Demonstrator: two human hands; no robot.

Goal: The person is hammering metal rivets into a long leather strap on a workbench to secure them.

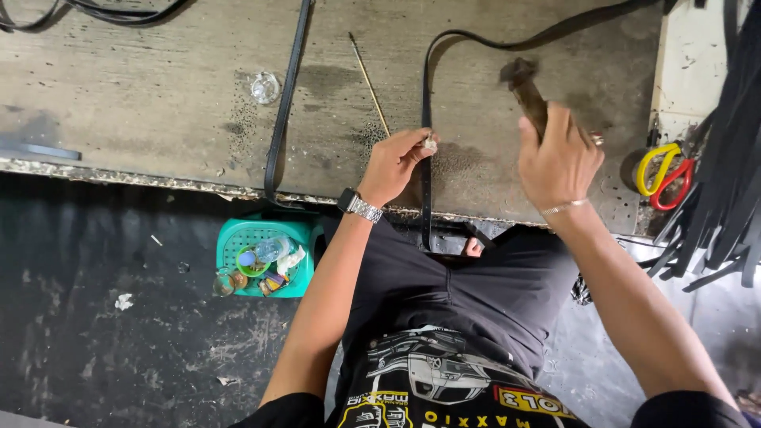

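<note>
Here, left hand pinching small pale punch tool upright on long black leather strap near front edge of worn grey bench; right hand fisted around raised wooden-handled hammer, blurred. Strike not landed; finished holes not discernible.

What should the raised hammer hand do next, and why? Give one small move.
Probably bring the right hand straight down so the hammer strikes the small punch-like piece pinched by the left hand. That piece sits on the black strap lying on the worn bench, and the hammer is lifted and blurred, off to its right.
</note>
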